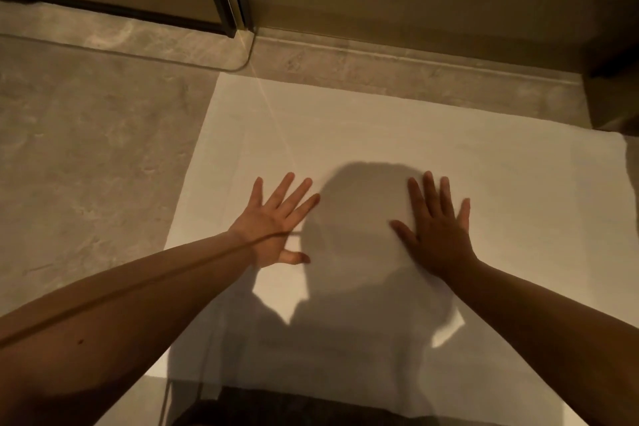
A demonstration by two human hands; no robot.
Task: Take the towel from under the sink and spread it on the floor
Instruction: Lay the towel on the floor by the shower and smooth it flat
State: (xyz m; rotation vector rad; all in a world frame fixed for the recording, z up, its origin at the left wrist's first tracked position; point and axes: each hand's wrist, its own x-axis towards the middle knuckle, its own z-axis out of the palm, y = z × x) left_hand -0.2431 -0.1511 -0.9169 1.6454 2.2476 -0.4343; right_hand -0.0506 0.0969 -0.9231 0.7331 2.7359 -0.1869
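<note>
The floor (pixel 86 156) is grey tile. The towel (pixel 380 121) lies flat by the wall. Both hands, left (pixel 273 228) and right (pixel 439 232), press open on it. Best to push outward to its edges.

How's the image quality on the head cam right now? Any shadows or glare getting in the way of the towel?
Head view: warm, dim, yellowish light; a large shadow of the person falls across the middle of the white towel, covering the right hand and touching the left hand. The lit part of the towel looks washed out, its texture lost. Wide-angle bending curves the floor edges.
</note>
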